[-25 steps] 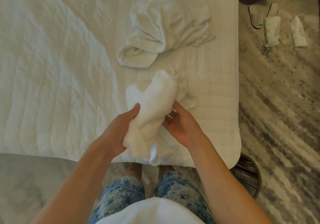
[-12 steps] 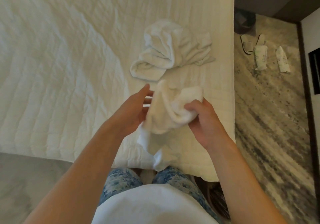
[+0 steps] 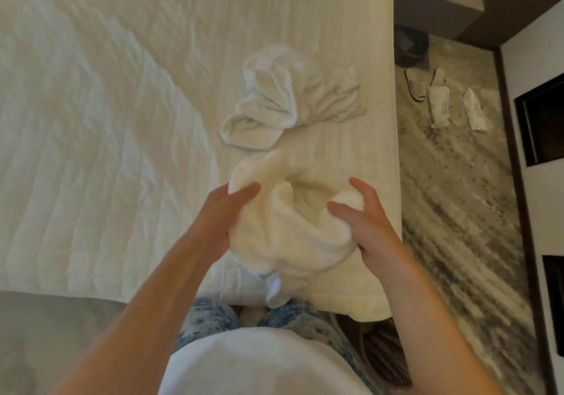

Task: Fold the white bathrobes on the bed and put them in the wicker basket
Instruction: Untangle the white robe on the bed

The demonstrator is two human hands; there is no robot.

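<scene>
The left hand (image 3: 219, 220) and right hand (image 3: 366, 223) both grip a bunched white bathrobe (image 3: 290, 230) from opposite sides, fingers curled into the cloth, with a loose end hanging down toward the person's knees. It is held over the near edge of the bed (image 3: 106, 150). Just beyond lies a second bathrobe (image 3: 293, 98), crumpled on the quilt. The wicker basket (image 3: 386, 355) sits on the floor by the bed's near corner, only partly visible, and slippers (image 3: 416, 85) lie on the carpet to the right.

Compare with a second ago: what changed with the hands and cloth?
The left hand and right hand moved apart, spreading the rolled white terry bathrobe they grip into a wider bundle. The crumpled white bathrobe farther up the white quilted bed stayed put.
</scene>
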